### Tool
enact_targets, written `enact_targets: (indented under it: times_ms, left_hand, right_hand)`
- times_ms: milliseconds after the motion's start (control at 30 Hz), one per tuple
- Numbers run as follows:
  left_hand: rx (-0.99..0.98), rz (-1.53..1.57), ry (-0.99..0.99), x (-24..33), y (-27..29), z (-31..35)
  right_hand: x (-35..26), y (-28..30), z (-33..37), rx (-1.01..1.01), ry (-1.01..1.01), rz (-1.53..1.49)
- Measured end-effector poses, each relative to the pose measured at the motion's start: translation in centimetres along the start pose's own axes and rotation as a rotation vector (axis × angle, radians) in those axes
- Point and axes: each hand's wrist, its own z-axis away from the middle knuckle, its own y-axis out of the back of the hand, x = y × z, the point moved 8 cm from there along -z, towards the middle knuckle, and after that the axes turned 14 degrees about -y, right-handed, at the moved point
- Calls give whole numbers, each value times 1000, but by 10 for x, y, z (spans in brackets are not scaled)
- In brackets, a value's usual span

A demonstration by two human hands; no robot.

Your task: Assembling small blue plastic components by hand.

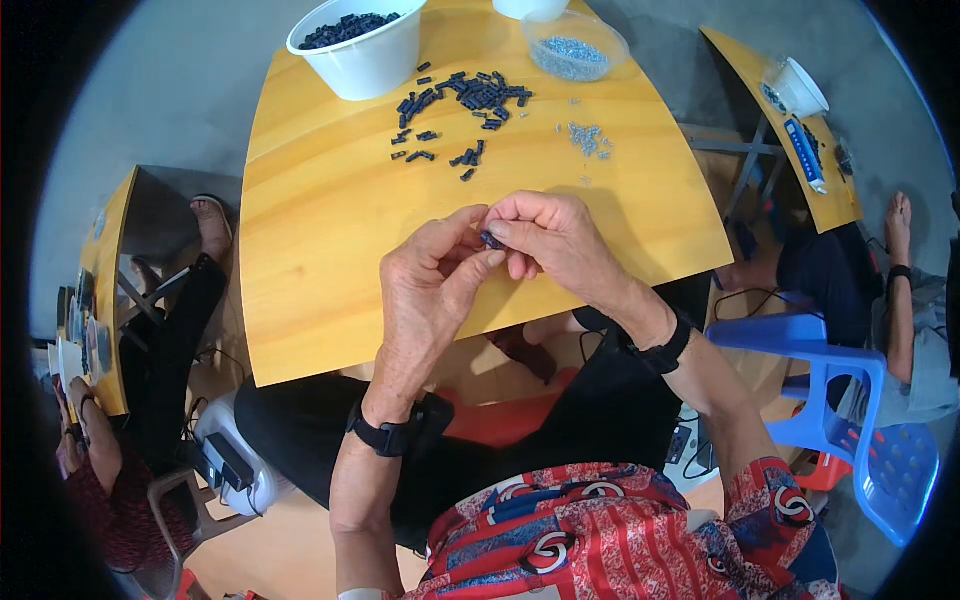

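Fingers (470,240) of both hands meet over the near half of the worktop (320,270), pinched together on one small dark part (491,240).

- Left hand (425,290): thumb and forefinger clamped on the part from the left; black band at the wrist.
- Right hand (555,240): fingertips closed on the same part from the right; black band at the wrist.
- Small dark part: blocky, matte, dark blue-black, mostly hidden between the fingertips; held just above the worktop, near its front edge.
- Worktop: smooth yellow wood with visible grain and rounded corners.
- Loose dark pieces (465,100): short, blocky, same dark colour as the held part; scattered heap on the far half of the worktop, well apart from the hands.
- Small silvery bits (587,135): tiny, shiny, lying just right of the dark heap.
- White bowl (365,60): round, opaque plastic, filled with dark pieces; far left corner of the worktop.
- Clear bowl (575,45): round, translucent, holding silvery bits; far edge of the worktop, right of the white bowl.
- Blue chair (860,420): moulded plastic, perforated seat; off the worktop's right side.
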Motion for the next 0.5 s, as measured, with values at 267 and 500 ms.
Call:
enact_targets:
  times_ms: [267,500]
  left_hand:
    - [27,-57,-39,-6,2,-1]
    - [62,22,59,-10,6,-1]
  right_hand:
    - [4,2,2,18,-10,9]
    - [1,0,6,7,55,22]
